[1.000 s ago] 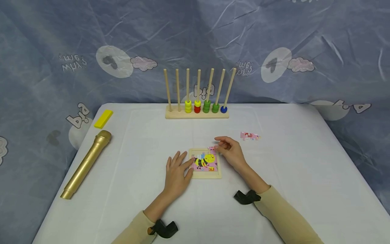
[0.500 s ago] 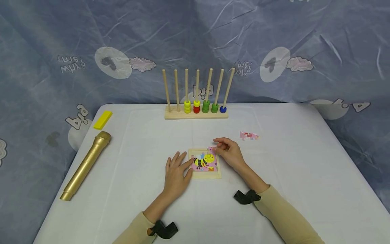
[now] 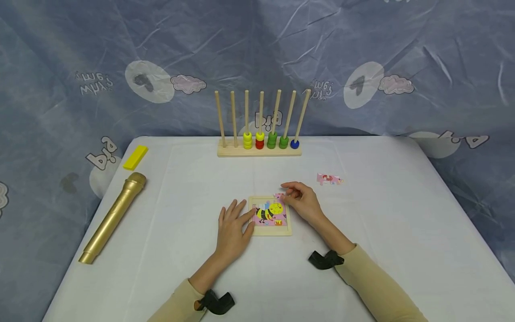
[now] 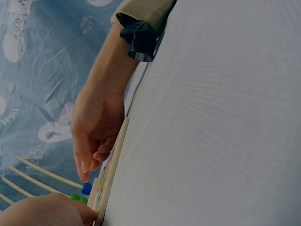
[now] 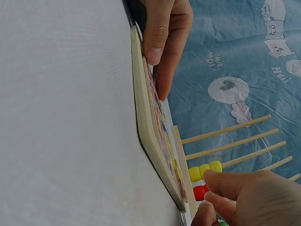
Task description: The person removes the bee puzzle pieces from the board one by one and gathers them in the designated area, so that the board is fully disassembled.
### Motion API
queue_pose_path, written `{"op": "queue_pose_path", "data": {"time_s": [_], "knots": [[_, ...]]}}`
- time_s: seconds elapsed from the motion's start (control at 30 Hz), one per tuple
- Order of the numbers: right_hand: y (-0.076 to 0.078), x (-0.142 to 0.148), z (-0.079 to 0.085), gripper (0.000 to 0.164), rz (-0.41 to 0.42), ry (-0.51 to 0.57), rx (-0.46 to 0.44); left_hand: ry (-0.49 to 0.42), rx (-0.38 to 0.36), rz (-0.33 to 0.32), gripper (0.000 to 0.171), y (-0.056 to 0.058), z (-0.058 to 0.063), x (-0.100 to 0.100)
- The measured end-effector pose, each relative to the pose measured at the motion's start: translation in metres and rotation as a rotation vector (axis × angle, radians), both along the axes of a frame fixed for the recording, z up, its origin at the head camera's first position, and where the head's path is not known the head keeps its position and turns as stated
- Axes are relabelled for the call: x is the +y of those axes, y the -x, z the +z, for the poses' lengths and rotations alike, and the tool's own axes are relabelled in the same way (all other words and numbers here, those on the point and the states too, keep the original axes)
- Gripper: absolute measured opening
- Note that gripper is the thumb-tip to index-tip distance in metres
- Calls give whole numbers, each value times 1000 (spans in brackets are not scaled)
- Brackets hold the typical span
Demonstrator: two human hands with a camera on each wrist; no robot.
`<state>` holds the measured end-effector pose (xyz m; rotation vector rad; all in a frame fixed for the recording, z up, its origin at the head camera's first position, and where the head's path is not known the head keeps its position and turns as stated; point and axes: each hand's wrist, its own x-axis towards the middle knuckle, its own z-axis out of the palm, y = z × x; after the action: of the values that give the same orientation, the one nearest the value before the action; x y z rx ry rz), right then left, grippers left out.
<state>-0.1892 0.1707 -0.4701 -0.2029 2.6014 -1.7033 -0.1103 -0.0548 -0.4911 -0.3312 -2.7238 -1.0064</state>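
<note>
A small wooden puzzle tray [image 3: 272,232] with a bee picture lies flat on the white table. My left hand [image 3: 233,232] rests at its left side, fingers spread fairly straight, the index finger and thumb touching the tray's edge. At the top right corner, my right hand [image 3: 306,205] pinches a pink puzzle piece [image 3: 278,195] that overlaps the tray's border; the fingers partly hide it. In the right wrist view, the tray's rim [image 5: 143,108] shows edge-on, with the left thumb [image 5: 154,47] over it. Another pink puzzle piece [image 3: 330,179] lies beyond the right hand.
A wooden peg stand [image 3: 259,152] with coloured beads stands at the table's back edge. On the left lie a gold microphone [image 3: 112,218] and a yellow block [image 3: 136,157]. A printed grey-blue cloth [image 3: 257,53] hangs behind the table.
The right hand shifts only very slightly left at the tray's top right corner. The left hand, tray and loose piece keep their places.
</note>
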Motion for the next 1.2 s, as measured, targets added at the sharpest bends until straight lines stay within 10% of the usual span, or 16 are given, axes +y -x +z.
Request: {"op": "queue_pose_path", "data": {"time_s": [0.73,1.2], "knots": [[-1,-3,-1,26,53,-263,141,6,-11,2,35,0,0,0],[-4,-4,2,19,54,-201,163,6,-12,2,35,1,-1,0]]}}
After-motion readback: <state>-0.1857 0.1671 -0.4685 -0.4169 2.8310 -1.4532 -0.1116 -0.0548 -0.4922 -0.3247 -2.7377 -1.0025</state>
